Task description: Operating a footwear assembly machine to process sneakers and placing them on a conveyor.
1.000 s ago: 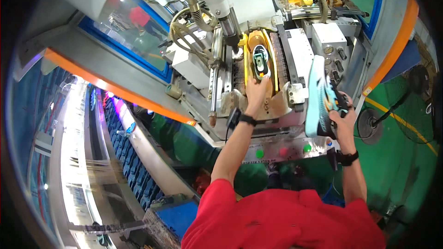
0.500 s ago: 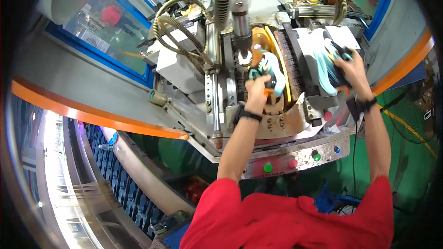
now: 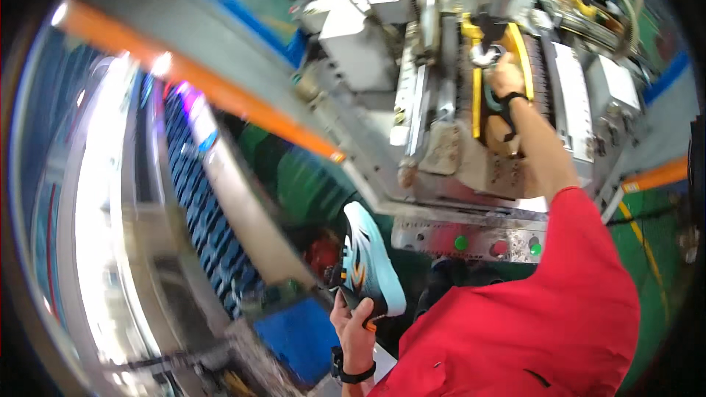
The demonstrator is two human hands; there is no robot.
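My left hand grips a sports shoe by its heel end, low in front of the machine. The shoe is pale blue and white with black and orange parts, and its toe points away from me. My right hand reaches into the press bay, its fingers closed around a second shoe. Only a pale blue bit of that shoe shows; hand and blur hide the rest. Yellow side pieces flank it.
A control panel with green and red buttons runs along the machine's front. An orange-edged guard slants across the left. Beyond it lies a conveyor with a dark blue textured belt. A blue surface is beside my left hand.
The view has swung left. My left hand has left the press bay and now holds a shoe low by the conveyor side. My right hand has moved from the machine's right side into the bay.
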